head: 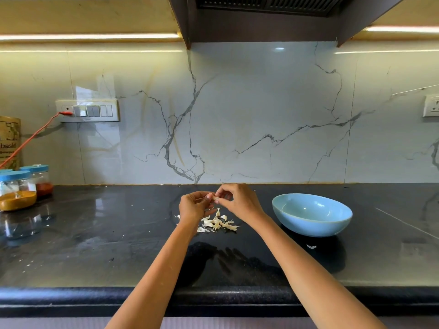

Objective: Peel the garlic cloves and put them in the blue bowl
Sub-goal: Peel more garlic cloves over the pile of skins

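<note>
From the head view, we pinch a garlic clove between our left hand and right hand, both grips closed on it above the middle of the tabletop. It is small; we judge it could slip and drop among the peels directly below. The blue bowl sits toward the right edge, nothing blocking the way. Spice jars stand at the far left edge.

Warm strip lights at eleven and one o'clock are lighting the scene brightly. The glossy desk is mirroring the arms. Wide-angle distortion is bending the edges; focus is staying sharp.
</note>
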